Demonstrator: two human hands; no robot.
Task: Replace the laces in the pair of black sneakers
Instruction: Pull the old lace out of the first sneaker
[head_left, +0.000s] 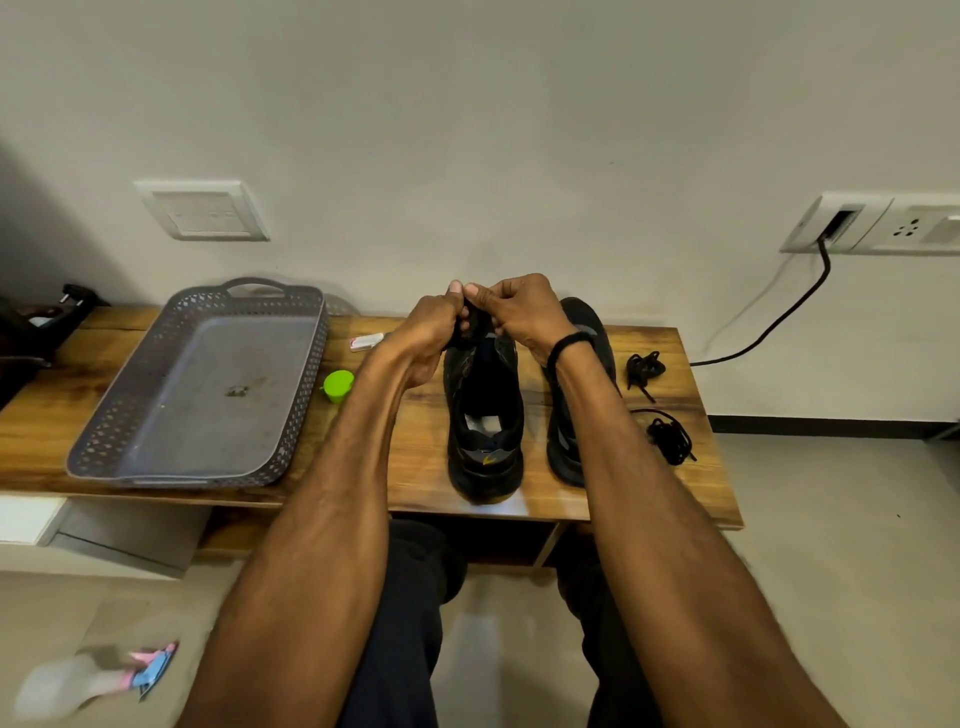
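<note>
Two black sneakers stand on the wooden table, heels toward me. The left sneaker (485, 415) is open with no lace visible in it. My forearm partly hides the right sneaker (582, 332). Above the left sneaker's toe, my left hand (434, 327) and my right hand (519, 312) meet. Together they pinch a bunched black lace (475, 325) between thumbs and fingers. Two more bundled black laces lie at the table's right: one (644, 368) farther back, one (670, 439) nearer.
A grey perforated tray (156, 457) sits on the left of the table (426, 478). A small green cap (338, 386) and a white-red item (366, 341) lie between tray and sneakers. A black cable (779, 322) runs from the wall socket. The table edge is near my knees.
</note>
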